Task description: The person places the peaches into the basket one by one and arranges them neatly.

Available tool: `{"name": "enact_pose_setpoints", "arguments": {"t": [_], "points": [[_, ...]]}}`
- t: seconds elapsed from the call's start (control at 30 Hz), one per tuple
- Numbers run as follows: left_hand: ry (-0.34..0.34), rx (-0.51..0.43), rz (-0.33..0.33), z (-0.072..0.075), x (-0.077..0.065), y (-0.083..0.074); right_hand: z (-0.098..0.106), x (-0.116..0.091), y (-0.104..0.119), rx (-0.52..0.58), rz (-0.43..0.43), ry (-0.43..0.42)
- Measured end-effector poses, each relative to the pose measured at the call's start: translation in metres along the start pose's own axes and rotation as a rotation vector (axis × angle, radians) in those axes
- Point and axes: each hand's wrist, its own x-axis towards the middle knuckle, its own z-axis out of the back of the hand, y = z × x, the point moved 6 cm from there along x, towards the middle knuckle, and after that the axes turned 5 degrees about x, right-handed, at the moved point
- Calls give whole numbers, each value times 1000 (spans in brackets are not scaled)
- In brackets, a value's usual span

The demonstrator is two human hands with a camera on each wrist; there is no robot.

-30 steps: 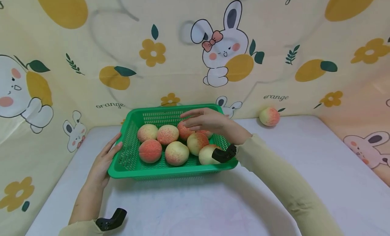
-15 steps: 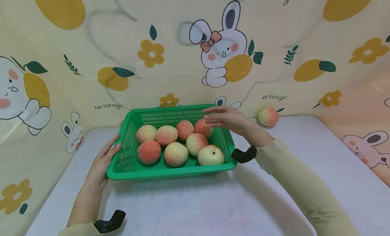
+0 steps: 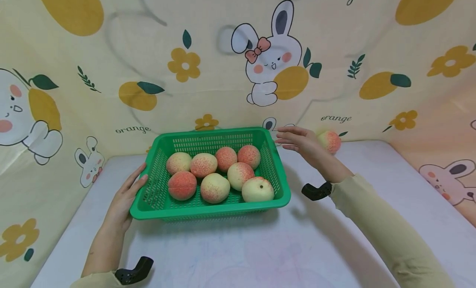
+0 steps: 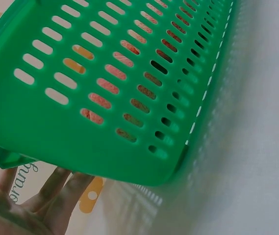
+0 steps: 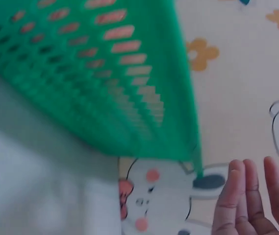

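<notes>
A green plastic basket (image 3: 223, 211) holds several peaches (image 3: 215, 188), some pale yellow, some red. My left hand (image 3: 120, 199) grips the basket's left rim; in the left wrist view, fingers (image 4: 73, 191) pass behind the perforated wall, their tips hidden. The basket casts a shadow on the table below it. Off the basket's right side, my right hand (image 3: 306, 145) is in the air with fingers extended and holds nothing. A lone peach (image 3: 331, 141) at the back right is partly covered by that hand. In the right wrist view, the right fingers (image 5: 247, 196) are apart from the basket wall.
A white table (image 3: 238, 255) carries these things. Behind it hangs a cream cloth (image 3: 215, 73) printed with rabbits, flowers and fruit. Each wrist wears a black device (image 3: 134, 271) beside a beige sleeve (image 3: 386, 226).
My right hand has moved rightward from above the peaches to beyond the basket's right rim, overlapping the lone peach in view. The left hand and basket stay nearly in place.
</notes>
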Motion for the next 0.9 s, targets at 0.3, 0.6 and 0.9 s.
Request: {"name": "enact_pose_setpoints", "arguments": {"t": [0.3,0.6,0.9], "points": [[-1,26,-19,0,1,-2,35,-1,-13,99,14,-199],[3,37,-44,0,0,-2,71,0,-27,86,98,-375],[3,17,-41,0,-1,-2,99,-3,-38,96,149,-541]]}}
